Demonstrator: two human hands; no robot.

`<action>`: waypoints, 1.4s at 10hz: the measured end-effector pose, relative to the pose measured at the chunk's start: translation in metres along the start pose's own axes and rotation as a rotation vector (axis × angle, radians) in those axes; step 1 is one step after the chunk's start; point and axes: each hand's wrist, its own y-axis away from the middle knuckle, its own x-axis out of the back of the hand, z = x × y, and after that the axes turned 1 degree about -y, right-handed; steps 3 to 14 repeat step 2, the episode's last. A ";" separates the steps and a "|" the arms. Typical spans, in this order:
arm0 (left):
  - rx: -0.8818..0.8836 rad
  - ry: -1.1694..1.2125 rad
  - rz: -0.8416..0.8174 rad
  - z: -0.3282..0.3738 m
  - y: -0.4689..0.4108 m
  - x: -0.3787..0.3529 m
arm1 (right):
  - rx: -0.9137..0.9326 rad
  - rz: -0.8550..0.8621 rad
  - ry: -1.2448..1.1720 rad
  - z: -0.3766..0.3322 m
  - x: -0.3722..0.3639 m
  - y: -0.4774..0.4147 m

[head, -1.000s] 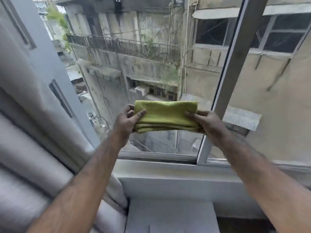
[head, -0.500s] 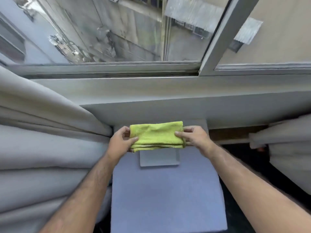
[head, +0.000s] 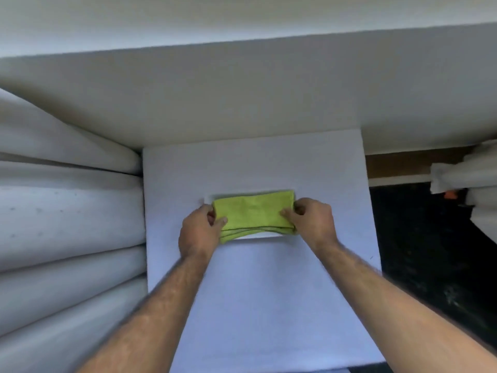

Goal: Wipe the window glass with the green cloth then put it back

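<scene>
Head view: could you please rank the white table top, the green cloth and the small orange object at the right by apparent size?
1. White table top
2. Green cloth
3. Small orange object, tiny and farther off, so only apparent size counts.

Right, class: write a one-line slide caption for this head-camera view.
Both hands, left hand and right hand, lower the folded green cloth onto a small white tray on the white surface.
</scene>
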 end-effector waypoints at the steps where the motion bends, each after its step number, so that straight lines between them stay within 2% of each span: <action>1: -0.042 -0.156 0.011 0.001 -0.002 0.000 | 0.079 0.030 0.188 -0.003 0.004 0.003; 2: -0.094 -0.210 0.035 0.008 0.001 0.015 | 0.193 0.059 0.338 -0.015 0.019 0.016; 14: -0.094 -0.210 0.035 0.008 0.001 0.015 | 0.193 0.059 0.338 -0.015 0.019 0.016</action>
